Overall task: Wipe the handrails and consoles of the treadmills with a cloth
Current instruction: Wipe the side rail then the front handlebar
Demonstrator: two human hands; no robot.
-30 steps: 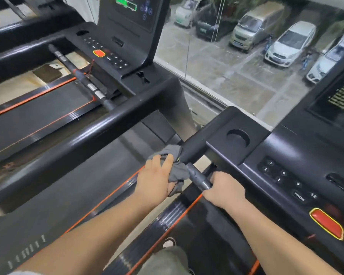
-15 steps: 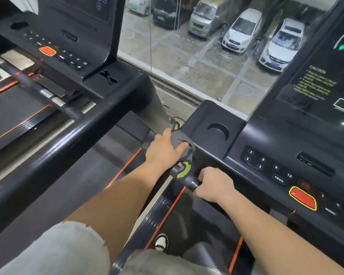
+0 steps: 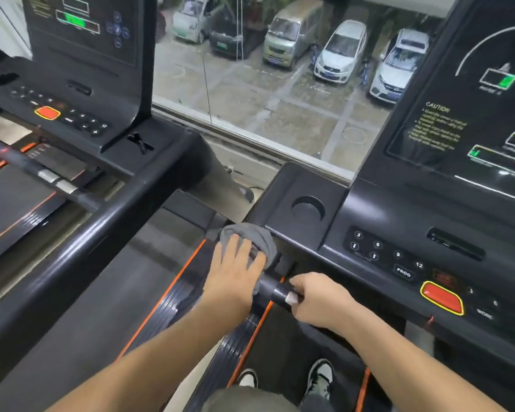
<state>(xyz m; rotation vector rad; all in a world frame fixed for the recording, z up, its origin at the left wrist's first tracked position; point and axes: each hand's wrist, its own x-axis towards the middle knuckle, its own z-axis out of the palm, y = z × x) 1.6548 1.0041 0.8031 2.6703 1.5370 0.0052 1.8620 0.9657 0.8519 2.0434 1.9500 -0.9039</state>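
A crumpled grey cloth lies on the near-left corner of the right treadmill's black console, where the front handlebar joins it. My left hand presses on the cloth, fingers spread over it. My right hand grips the handlebar just right of a silver sensor patch. The console has a round cup holder, number keys and a red stop button.
A second treadmill stands to the left, with its own console, red button and long black side handrail. Orange-edged belts run below. Ahead is a window over parked cars. My shoes stand on the right belt.
My left hand and the cloth have slid from the handlebar end up onto the console corner. My right hand has kept its grip on the bar. My view has swung to the right.
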